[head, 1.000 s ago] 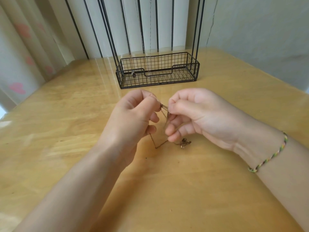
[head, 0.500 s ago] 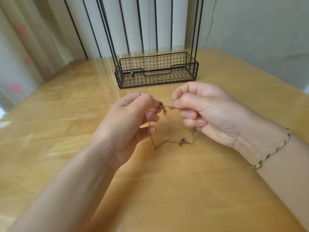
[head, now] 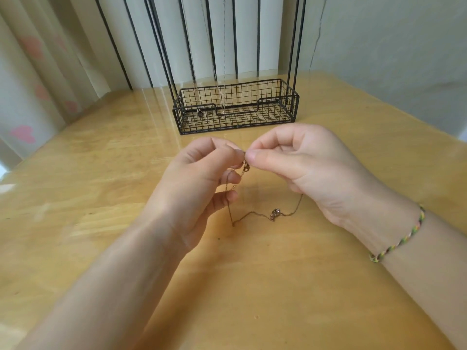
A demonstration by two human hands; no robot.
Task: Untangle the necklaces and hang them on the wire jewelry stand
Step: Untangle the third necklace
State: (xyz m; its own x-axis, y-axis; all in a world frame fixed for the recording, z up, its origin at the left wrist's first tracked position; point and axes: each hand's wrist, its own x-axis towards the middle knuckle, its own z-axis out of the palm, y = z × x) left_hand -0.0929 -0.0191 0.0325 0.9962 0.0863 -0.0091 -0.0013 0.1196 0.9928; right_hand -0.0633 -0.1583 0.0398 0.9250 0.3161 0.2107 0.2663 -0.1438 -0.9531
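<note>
Over the middle of the wooden surface [head: 101, 198], just in front of the wire jewelry stand [head: 290, 107], both hands meet thumb-tip to thumb-tip, raised off the wood.

Left hand [head: 194, 188]: thumb and index finger curled, pinching the top of a thin bronze-coloured necklace [head: 252, 215] right by its clasp [head: 246, 168]. Its lower fingers are curled too, and the chain runs down just past them.

Right hand [head: 303, 168]: thumb and index finger pinch the same spot from the other side, with the remaining fingers tucked under the palm.

Necklace path: from the pinch it drops along the left hand's fingers to a sharp bend touching the surface. It then runs right along the wood through a small pendant [head: 275, 213] lying flat and rises toward the underside of the right hand. Can't tell whether the right hand's lower fingers also hold that end — it's hidden behind the palm.

Stand: the black wire basket base sits at the far side of the surface, with thin black uprights rising out of frame. Fine pale chains [head: 224, 72] hang between the uprights into the basket, and a small dark drop [head: 199, 112] sits near the basket's left end.

Other bits — braided multicolour bracelet [head: 399, 241] on the right wrist, pale curtain [head: 30, 84] with pink patches behind at left, plain wall [head: 391, 41] at right.
</note>
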